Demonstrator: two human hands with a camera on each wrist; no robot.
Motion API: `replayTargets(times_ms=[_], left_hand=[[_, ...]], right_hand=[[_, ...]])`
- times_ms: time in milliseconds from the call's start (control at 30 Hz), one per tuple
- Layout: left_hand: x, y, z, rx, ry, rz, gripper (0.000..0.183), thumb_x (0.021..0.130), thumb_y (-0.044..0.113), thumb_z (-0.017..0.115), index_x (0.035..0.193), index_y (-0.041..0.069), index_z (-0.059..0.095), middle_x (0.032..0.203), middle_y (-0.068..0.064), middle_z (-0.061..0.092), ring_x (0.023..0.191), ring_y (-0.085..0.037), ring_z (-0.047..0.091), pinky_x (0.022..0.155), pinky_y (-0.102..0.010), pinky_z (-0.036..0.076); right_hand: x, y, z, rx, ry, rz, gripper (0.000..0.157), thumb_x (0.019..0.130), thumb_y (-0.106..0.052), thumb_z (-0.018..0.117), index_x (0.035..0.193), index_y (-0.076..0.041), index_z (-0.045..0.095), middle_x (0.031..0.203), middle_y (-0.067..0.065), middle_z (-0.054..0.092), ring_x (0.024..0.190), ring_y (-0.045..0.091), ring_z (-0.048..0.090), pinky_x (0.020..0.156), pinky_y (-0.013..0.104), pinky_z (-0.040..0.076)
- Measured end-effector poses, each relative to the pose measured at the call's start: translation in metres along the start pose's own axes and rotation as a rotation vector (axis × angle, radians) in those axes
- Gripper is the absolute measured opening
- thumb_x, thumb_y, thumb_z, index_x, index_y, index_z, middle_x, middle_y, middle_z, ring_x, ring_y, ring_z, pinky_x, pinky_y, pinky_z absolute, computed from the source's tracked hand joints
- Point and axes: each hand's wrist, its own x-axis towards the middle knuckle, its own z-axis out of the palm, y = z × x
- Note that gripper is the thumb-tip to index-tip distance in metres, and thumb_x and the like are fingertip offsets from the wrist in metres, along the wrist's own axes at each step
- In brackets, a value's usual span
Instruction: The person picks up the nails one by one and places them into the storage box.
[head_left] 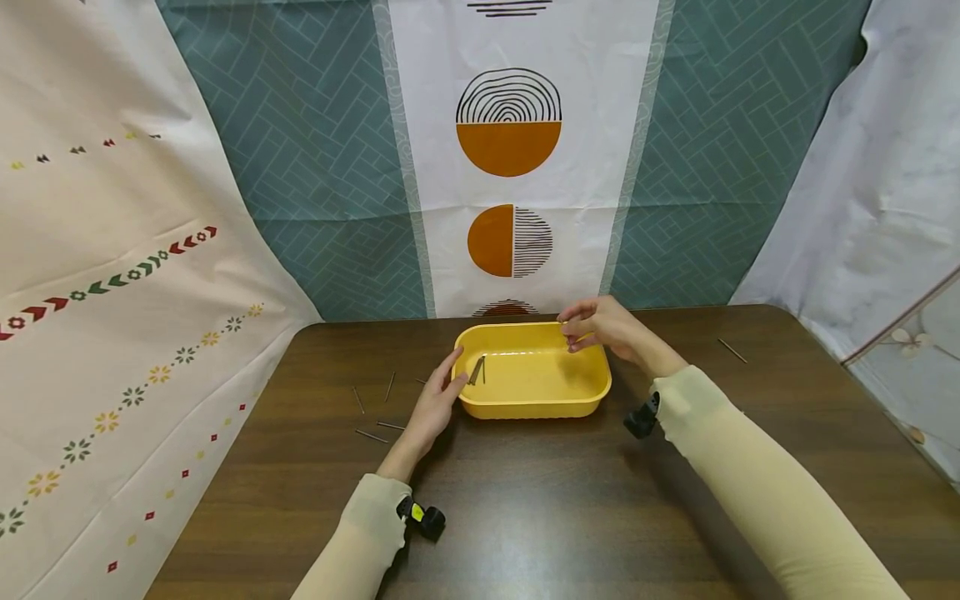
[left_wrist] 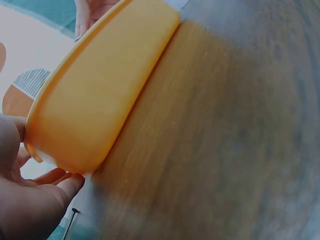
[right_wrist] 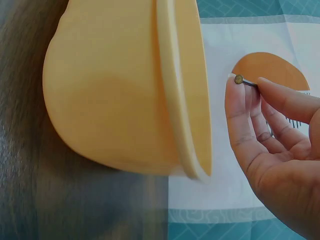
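A yellow plastic tray [head_left: 525,411] sits on the table near its far edge. My left hand [head_left: 435,404] grips the tray's left end, and in the left wrist view its fingers lie around the outer wall and rim. Over the right back part of the tray, my right hand [head_left: 600,327] pinches a nail [right_wrist: 240,79] between thumb and fingertips, its round head toward the right wrist camera. Inside the tray, a few nails [head_left: 477,370] lie at the left end. The rest of the pinched nail is hidden by the fingers.
Several loose nails [head_left: 371,436] lie on the brown wooden table [head_left: 525,508] left of the tray. Another nail [head_left: 732,351] lies at the far right. Patterned cloth [head_left: 337,167] hangs behind the table, with pale cloth along both sides.
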Motion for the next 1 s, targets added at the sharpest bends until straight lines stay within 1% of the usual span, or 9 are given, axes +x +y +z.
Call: replayTargets(times_ms=[100, 167, 300, 433, 533, 667, 800, 900, 1000], left_hand=[[0.006, -0.012, -0.002, 0.006, -0.001, 0.008, 0.055, 0.111, 0.015, 0.049, 0.164, 0.012, 0.033, 0.17, -0.019, 0.023, 0.156, -0.04, 0.019, 0.125, -0.058, 0.019], [0.011, -0.02, -0.003, 0.006, -0.004, 0.011, 0.055, 0.111, 0.016, 0.05, 0.164, 0.013, 0.034, 0.17, -0.017, 0.023, 0.156, -0.039, 0.02, 0.125, -0.058, 0.02], [0.01, -0.019, -0.002, 0.006, 0.0, 0.009, 0.055, 0.111, 0.016, 0.05, 0.164, 0.013, 0.034, 0.17, -0.018, 0.023, 0.156, -0.039, 0.02, 0.125, -0.058, 0.019], [0.01, -0.019, -0.001, 0.002, 0.004, 0.004, 0.054, 0.111, 0.014, 0.048, 0.164, 0.01, 0.033, 0.17, -0.019, 0.023, 0.156, -0.04, 0.019, 0.125, -0.058, 0.018], [0.012, -0.019, -0.001, -0.003, 0.004, -0.006, 0.054, 0.111, 0.012, 0.047, 0.163, 0.008, 0.033, 0.17, -0.02, 0.022, 0.156, -0.04, 0.018, 0.125, -0.058, 0.017], [0.013, -0.019, -0.002, -0.008, 0.004, -0.009, 0.055, 0.111, 0.012, 0.048, 0.163, 0.008, 0.032, 0.17, -0.019, 0.022, 0.157, -0.04, 0.018, 0.126, -0.058, 0.017], [0.011, -0.02, -0.002, -0.007, 0.002, 0.001, 0.055, 0.111, 0.016, 0.05, 0.164, 0.012, 0.034, 0.17, -0.016, 0.023, 0.157, -0.038, 0.019, 0.126, -0.057, 0.018], [0.011, -0.021, -0.003, -0.007, -0.004, 0.011, 0.055, 0.11, 0.018, 0.051, 0.163, 0.013, 0.035, 0.17, -0.016, 0.024, 0.157, -0.037, 0.02, 0.125, -0.057, 0.019], [0.011, -0.023, -0.004, -0.005, -0.005, 0.019, 0.055, 0.11, 0.019, 0.052, 0.163, 0.014, 0.036, 0.169, -0.015, 0.026, 0.156, -0.037, 0.021, 0.125, -0.057, 0.02]], right_hand=[[0.002, -0.002, 0.004, 0.005, -0.005, -0.001, 0.029, 0.102, 0.0, 0.061, 0.125, 0.017, 0.055, 0.097, 0.016, 0.067, 0.082, 0.027, 0.068, 0.084, 0.042, 0.063], [0.004, -0.003, 0.006, 0.007, -0.006, 0.001, 0.029, 0.102, 0.0, 0.061, 0.125, 0.017, 0.054, 0.095, 0.016, 0.067, 0.081, 0.026, 0.068, 0.083, 0.042, 0.063], [0.006, -0.005, 0.012, 0.004, -0.009, 0.008, 0.026, 0.102, -0.001, 0.062, 0.122, 0.014, 0.057, 0.098, 0.017, 0.067, 0.081, 0.026, 0.068, 0.085, 0.042, 0.062], [0.007, -0.006, 0.017, 0.002, -0.012, 0.014, 0.031, 0.102, -0.002, 0.062, 0.126, 0.016, 0.055, 0.103, 0.02, 0.064, 0.08, 0.025, 0.067, 0.085, 0.042, 0.062], [0.008, -0.006, 0.021, 0.0, -0.013, 0.007, 0.033, 0.102, -0.003, 0.062, 0.128, 0.017, 0.055, 0.105, 0.019, 0.064, 0.08, 0.024, 0.067, 0.088, 0.045, 0.061], [0.009, -0.007, 0.026, 0.006, -0.016, -0.005, 0.027, 0.101, -0.001, 0.062, 0.123, 0.015, 0.059, 0.105, 0.017, 0.064, 0.079, 0.026, 0.07, 0.092, 0.051, 0.059], [0.012, -0.008, 0.033, 0.026, -0.025, -0.004, 0.023, 0.1, 0.0, 0.062, 0.12, 0.012, 0.061, 0.099, 0.015, 0.065, 0.078, 0.025, 0.068, 0.085, 0.044, 0.062], [0.015, -0.008, 0.038, 0.04, -0.028, -0.005, 0.028, 0.101, -0.001, 0.063, 0.124, 0.014, 0.059, 0.095, 0.015, 0.065, 0.076, 0.023, 0.067, 0.079, 0.038, 0.063], [0.018, -0.007, 0.043, 0.053, -0.022, -0.006, 0.032, 0.101, 0.0, 0.062, 0.127, 0.017, 0.056, 0.095, 0.015, 0.065, 0.076, 0.024, 0.067, 0.078, 0.037, 0.063]])
